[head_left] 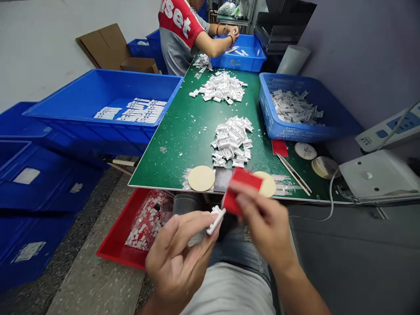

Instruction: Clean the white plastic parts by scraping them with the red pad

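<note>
My left hand (183, 258) pinches a small white plastic part (215, 221) between thumb and fingers, tilted above my lap. In my right hand (267, 225) is a flat red square sheet (241, 192), somewhat blurred. Its lower left edge is at or very close to the upper end of the white part; I cannot tell if they touch. Beyond my hands, on the green table (170, 144), lies a pile of similar white parts (231, 140). Two round cream discs (201, 178) lie along the near table edge, the right one partly hidden by the red sheet.
A blue basket (267, 118) of white parts stands right, near a utility knife (293, 174) and a second red square (280, 148). Left is a blue bin (98, 78); below sits a red tray (111, 245) with scraps. A co-worker (183, 35) works at the far end.
</note>
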`<state>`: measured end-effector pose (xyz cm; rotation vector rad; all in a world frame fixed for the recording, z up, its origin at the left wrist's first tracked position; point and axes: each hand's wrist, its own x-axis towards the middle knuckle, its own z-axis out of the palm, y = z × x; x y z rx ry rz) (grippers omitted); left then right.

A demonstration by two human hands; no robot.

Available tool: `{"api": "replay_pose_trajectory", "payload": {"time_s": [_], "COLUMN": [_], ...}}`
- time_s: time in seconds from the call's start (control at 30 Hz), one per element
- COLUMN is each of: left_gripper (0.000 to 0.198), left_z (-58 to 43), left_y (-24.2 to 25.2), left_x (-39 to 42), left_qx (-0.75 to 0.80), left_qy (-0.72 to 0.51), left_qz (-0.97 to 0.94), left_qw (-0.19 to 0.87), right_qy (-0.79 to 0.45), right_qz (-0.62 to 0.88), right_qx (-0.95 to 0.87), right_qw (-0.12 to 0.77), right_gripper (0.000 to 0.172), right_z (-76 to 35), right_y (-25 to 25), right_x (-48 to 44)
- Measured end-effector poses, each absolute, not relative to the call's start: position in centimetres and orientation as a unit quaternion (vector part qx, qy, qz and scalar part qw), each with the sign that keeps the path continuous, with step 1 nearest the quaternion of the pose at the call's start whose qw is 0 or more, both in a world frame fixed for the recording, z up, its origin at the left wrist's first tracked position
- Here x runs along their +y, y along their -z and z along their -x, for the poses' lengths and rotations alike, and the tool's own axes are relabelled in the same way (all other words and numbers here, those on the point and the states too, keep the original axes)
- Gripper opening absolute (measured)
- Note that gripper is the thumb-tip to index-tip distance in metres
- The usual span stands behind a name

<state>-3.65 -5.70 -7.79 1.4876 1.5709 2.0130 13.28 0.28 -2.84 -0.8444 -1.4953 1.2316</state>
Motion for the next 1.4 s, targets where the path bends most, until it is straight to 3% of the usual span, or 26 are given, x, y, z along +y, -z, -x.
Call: {"api": "replay_pose_trajectory", "payload": {"time_s": [0.07,0.17,0.3,0.47,0.63,0.73,0.8,0.9,0.97,1.03,1.13,1.3,1.4], "left_gripper": [0.075,0.079,0.086,0.087,0.039,0.040,0.042,0.043,0.044,0.044,0.041,0.044,0.047], "left_z": [3.7,2.7,0.5,0.3,2.7,3.3,3.2,2.8,2.7,2.7,2.9,3.1,3.4], "left_y": [7.7,6.7,4.9,3.7,3.4,3.4,3.3,3.2,3.1,3.0,3.2,3.6,3.5], "left_x": [-6.2,-6.7,-7.0,-6.6,-5.1,-4.7,-4.8,-5.1,-5.2,-5.3,-5.2,-4.8,-4.9], "left_qx": [0.538,0.554,0.576,0.572,0.506,0.462,0.451,0.443,0.448,0.443,0.403,0.413,0.403], "left_qy": [-0.670,-0.694,-0.739,-0.756,-0.688,-0.632,-0.605,-0.593,-0.591,-0.593,-0.613,-0.623,-0.646], "left_qz": [-0.502,-0.424,-0.229,-0.196,-0.173,-0.131,-0.123,-0.129,-0.129,-0.130,-0.148,-0.133,-0.129], "left_qw": [0.098,0.179,0.264,0.248,0.491,0.608,0.645,0.661,0.659,0.659,0.664,0.651,0.636], "right_qy": [-0.477,-0.497,-0.461,-0.368,-0.512,-0.589,-0.609,-0.542,-0.525,-0.539,-0.493,-0.624,-0.564], "right_qz": [0.433,0.426,0.458,0.528,0.449,0.382,0.337,0.390,0.404,0.383,0.440,0.332,0.427], "right_qx": [-0.567,-0.584,-0.553,-0.541,-0.517,-0.516,-0.561,-0.554,-0.528,-0.552,-0.533,-0.546,-0.461], "right_qw": [0.513,0.480,0.522,0.541,0.519,0.490,0.448,0.497,0.531,0.508,0.529,0.450,0.536], "right_gripper": [0.029,0.036,0.029,0.022,0.020,0.033,0.029,0.017,0.020,0.024,0.021,0.025,0.016], "right_z": [-12.8,-12.4,-11.8,-11.7,-12.6,-12.9,-12.7,-11.8,-11.2,-10.8,-11.1,-12.3,-12.5], "right_y": [2.9,3.0,3.1,3.0,2.1,1.4,1.1,1.4,1.9,2.4,2.7,2.8,3.3], "right_x": [0.6,0.6,0.2,0.6,-0.3,-0.3,0.6,2.4,3.2,3.5,3.1,1.7,1.3]}}
